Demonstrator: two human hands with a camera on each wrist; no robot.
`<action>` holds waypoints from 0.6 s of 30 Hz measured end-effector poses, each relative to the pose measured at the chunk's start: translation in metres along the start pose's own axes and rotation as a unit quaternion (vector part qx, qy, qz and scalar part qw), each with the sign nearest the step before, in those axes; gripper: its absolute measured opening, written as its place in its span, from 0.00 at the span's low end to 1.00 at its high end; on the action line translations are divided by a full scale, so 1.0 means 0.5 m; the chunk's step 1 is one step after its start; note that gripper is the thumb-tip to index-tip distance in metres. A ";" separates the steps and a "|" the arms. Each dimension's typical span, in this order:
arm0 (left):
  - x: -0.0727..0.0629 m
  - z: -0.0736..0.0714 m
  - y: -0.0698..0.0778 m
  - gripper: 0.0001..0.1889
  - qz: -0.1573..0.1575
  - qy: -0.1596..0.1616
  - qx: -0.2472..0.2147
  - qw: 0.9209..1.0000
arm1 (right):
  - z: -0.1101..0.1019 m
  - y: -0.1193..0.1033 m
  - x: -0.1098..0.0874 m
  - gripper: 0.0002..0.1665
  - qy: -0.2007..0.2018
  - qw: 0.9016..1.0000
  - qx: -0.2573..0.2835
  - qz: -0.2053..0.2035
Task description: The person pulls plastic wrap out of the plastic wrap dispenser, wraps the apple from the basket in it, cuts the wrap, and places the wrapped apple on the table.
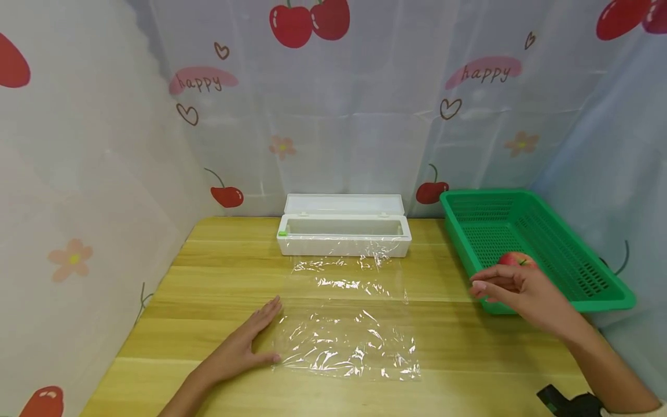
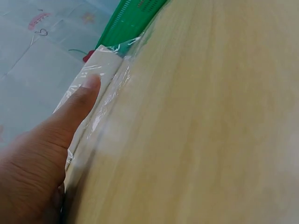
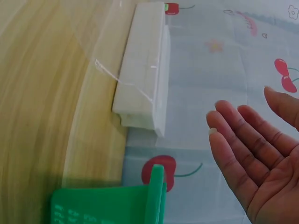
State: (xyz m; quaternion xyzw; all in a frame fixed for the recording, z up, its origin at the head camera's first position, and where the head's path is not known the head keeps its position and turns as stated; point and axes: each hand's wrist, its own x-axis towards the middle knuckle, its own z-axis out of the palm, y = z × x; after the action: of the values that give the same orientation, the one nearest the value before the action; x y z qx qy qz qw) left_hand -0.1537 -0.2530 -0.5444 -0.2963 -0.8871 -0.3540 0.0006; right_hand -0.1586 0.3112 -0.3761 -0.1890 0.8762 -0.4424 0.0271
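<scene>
A sheet of clear plastic wrap (image 1: 349, 336) lies on the table, drawn out toward the front from a white wrap dispenser box (image 1: 344, 244) whose lid stands raised. At the sheet's left edge, my left hand (image 1: 237, 350) rests with fingers and thumb spread; whether it touches the film I cannot tell. My right hand (image 1: 537, 295) hovers by the near left rim of a green basket (image 1: 573, 243), its fingers loosely bent and holding nothing, as the right wrist view also shows. Just behind it in the basket is a red apple (image 1: 516, 259), partly hidden by that hand.
A green slider (image 1: 282, 233) sits at the left end of the box's front edge. Behind the wooden table (image 1: 208, 278) hangs a cherry-print curtain (image 1: 354, 116), which also runs along both sides. A dark wrist strap (image 1: 573, 402) shows at the lower right.
</scene>
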 end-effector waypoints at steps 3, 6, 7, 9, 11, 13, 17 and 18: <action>0.005 0.001 -0.003 0.54 0.003 0.000 0.022 1.000 | -0.026 0.007 -0.002 0.15 0.022 0.999 -0.035 0.008; 0.006 0.004 -0.006 0.55 0.006 0.002 0.050 0.999 | -0.047 0.014 -0.001 0.17 0.047 0.996 -0.074 0.026; 0.005 0.005 -0.007 0.56 0.008 0.003 0.056 0.998 | -0.054 0.019 0.001 0.17 0.054 0.994 -0.084 0.032; 0.002 0.008 -0.009 0.57 0.011 0.005 0.071 0.997 | -0.066 0.029 0.003 0.18 0.071 0.992 -0.100 0.037; -0.002 0.011 -0.009 0.58 0.016 0.008 0.084 0.996 | -0.079 0.042 0.006 0.19 0.083 0.990 -0.107 0.034; -0.004 0.013 -0.009 0.58 0.022 0.010 0.100 0.995 | -0.090 0.054 0.007 0.19 0.097 0.988 -0.112 0.033; -0.005 0.016 -0.009 0.59 0.035 0.020 0.120 0.992 | -0.110 0.078 0.010 0.20 0.118 0.986 -0.110 0.037; -0.004 0.016 -0.008 0.59 0.039 0.023 0.122 0.991 | -0.115 0.083 0.011 0.21 0.122 0.986 -0.109 0.041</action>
State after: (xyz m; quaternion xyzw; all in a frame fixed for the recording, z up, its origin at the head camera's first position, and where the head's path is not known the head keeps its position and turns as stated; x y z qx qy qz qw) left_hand -0.1524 -0.2514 -0.5535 -0.3202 -0.9112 -0.2491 0.0710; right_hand -0.1887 0.3754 -0.3732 -0.0997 0.9227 -0.3630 -0.0830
